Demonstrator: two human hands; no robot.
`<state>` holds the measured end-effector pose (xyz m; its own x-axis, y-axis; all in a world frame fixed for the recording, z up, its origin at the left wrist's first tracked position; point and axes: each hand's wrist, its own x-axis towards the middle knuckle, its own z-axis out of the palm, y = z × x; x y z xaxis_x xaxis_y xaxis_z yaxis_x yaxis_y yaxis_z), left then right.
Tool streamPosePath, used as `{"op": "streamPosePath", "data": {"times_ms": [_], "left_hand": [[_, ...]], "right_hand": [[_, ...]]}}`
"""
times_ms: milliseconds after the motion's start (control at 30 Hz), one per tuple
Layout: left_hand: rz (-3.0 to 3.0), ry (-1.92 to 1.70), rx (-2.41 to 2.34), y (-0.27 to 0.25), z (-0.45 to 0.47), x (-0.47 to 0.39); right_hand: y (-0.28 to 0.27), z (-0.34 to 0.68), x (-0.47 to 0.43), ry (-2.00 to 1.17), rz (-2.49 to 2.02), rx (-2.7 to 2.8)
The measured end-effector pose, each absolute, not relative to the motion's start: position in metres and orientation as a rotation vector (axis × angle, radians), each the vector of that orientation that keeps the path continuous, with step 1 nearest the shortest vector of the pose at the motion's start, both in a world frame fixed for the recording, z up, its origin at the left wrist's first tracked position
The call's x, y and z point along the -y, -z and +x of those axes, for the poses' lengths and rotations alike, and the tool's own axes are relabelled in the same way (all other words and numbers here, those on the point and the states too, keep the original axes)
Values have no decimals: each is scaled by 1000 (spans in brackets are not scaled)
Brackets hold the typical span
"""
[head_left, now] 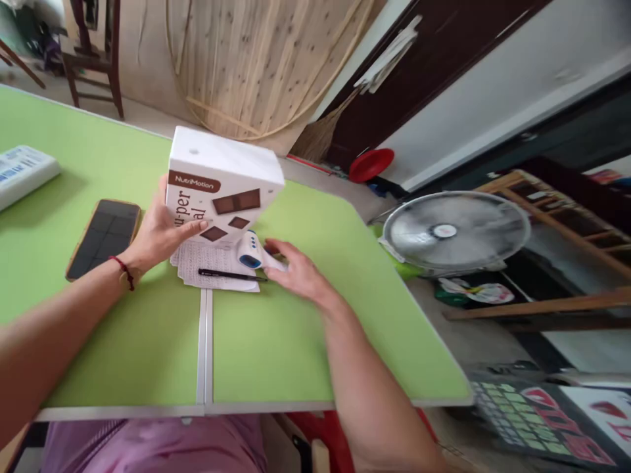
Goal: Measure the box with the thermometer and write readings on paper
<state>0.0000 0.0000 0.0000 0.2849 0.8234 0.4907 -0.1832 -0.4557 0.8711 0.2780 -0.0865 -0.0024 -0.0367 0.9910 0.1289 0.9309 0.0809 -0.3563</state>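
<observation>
The white box [224, 164] is above the papers [190, 270], near the middle of the table [269, 358], with its printed front partly turned to the person; whether it rests on them or is a little lifted, I cannot tell. The left hand [156, 230] grasps its left side: the thumb presses on the front, the other fingers are mostly hidden. Just beside its lower right corner is a white device [250, 253] with a blue-rimmed screen, and the right hand [296, 270] has its fingers closed around the handle. So, in my judgement, the taking up of the device and the gripping of the box are done, and the letting go of both is left. The visible faces of the box look closed. The pen [229, 274] lies on the papers, held by nobody; what was written there, I cannot read. Farther out are a phone [104, 236], left of the box, and a fan [456, 230] beyond the table.
</observation>
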Motion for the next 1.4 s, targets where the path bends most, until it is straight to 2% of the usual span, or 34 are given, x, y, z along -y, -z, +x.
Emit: {"op": "streamPosePath", "data": {"times_ms": [200,333,400,467,600,700,867,1400], "left_hand": [[1783,-1392,-756,7,0,-2],[1810,-1381,-944,-3,-3,9],[1780,-1399,-973,-11,-4,20],[1745,-1405,-992,-18,-2,30],[1662,-1368,-988,-22,7,44],[1627,-1308,-998,-20,14,46],[1645,-1255,-953,-17,14,45],[1739,-1151,-847,-21,10,43]], "right_hand": [[22,284,96,-192,-1903,1991],[15,277,103,-79,-1756,1629],[4,265,115,-135,-1559,1401],[-9,246,131,-382,-1319,1337],[-22,205,161,-1177,-993,1255],[-14,187,168,-1474,-946,1162],[1,182,162,-1523,-988,1112],[-7,178,151,-1603,-941,968]]}}
